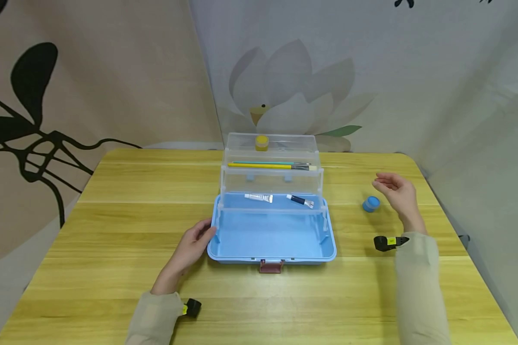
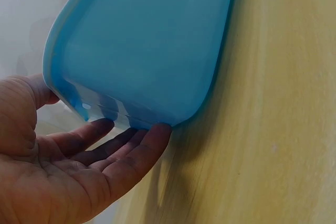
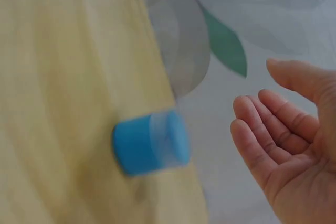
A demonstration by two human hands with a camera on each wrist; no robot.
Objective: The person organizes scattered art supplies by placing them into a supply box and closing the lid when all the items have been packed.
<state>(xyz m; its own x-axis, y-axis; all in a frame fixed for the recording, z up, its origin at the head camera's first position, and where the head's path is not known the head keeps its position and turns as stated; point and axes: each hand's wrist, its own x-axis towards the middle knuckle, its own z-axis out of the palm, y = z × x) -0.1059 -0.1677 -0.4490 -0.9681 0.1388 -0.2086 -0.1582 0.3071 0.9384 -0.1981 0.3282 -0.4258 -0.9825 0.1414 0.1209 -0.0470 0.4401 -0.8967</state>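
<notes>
A light-blue box with clear fold-out trays stands open in the middle of the table. My left hand grips its left end, thumb at the rim; in the left wrist view the bent fingers meet the blue wall. To the right of the box sits a small blue paint jar. Beside it my right hand hovers with nothing in it, fingers loosely bent. In the right wrist view the jar stands apart from that hand.
A yellow paint jar is in the top clear tray. Paintbrushes lie in the tray below it. Two paint tubes, one white and one dark, lie in the lowest clear tray. A brown latch hangs at the box's front.
</notes>
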